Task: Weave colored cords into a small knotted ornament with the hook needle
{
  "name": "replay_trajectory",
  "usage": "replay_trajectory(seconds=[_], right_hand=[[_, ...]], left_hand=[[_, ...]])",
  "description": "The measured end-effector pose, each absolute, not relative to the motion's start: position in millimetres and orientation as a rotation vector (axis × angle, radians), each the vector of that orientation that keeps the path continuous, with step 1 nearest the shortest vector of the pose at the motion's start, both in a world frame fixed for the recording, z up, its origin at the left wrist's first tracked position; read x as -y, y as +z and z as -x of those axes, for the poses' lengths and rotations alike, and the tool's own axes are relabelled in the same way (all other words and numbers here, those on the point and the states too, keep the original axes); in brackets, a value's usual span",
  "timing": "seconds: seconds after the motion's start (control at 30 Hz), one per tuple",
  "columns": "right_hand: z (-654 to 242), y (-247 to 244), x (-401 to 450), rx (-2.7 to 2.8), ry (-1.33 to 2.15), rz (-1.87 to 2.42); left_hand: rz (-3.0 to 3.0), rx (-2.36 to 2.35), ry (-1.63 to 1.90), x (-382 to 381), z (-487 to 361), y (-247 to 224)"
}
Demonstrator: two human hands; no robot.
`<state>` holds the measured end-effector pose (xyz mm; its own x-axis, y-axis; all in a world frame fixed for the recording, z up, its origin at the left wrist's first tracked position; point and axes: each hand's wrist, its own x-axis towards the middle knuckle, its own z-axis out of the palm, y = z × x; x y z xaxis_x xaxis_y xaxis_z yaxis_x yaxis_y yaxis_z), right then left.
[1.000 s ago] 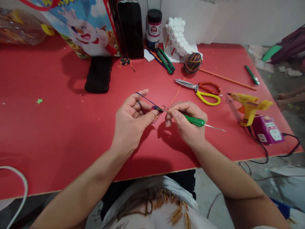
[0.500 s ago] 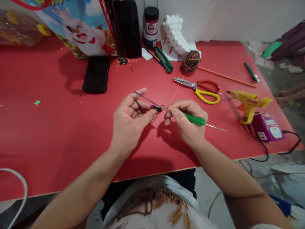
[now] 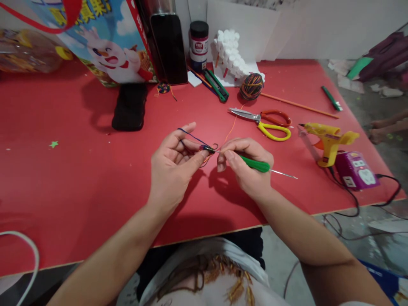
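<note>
Pinching a small yarn piece (image 3: 208,148) between thumb and fingers, the left hand (image 3: 170,163) has a dark blue strand (image 3: 194,137) stretched over a raised finger. The right hand (image 3: 250,165) grips a green-handled hook (image 3: 256,164), its front tip at the yarn piece — all just above the red table (image 3: 95,191). An orange strand (image 3: 231,128) runs up toward the multicoloured yarn ball (image 3: 251,86), near the scissors (image 3: 255,117). On the picture bag (image 3: 110,51), yellow Chinese characters are partly cut off; I can make out 真 and 果. The jar (image 3: 199,46) has a round red emblem, its lettering too small to read — likewise the white label on the purple box (image 3: 357,170), beside the yellow glue gun (image 3: 330,142).
</note>
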<state>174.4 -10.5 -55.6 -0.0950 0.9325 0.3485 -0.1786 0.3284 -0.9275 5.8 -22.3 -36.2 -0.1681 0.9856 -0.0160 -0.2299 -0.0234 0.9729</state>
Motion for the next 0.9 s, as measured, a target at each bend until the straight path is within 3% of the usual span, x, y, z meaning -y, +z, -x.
replay_trajectory(seconds=[0.9], right_hand=[[-175.3, -55.6, 11.7, 1.323, 1.104, 0.774]], left_hand=[[-0.84, -1.131, 1.372, 23.8, -6.4, -38.8]])
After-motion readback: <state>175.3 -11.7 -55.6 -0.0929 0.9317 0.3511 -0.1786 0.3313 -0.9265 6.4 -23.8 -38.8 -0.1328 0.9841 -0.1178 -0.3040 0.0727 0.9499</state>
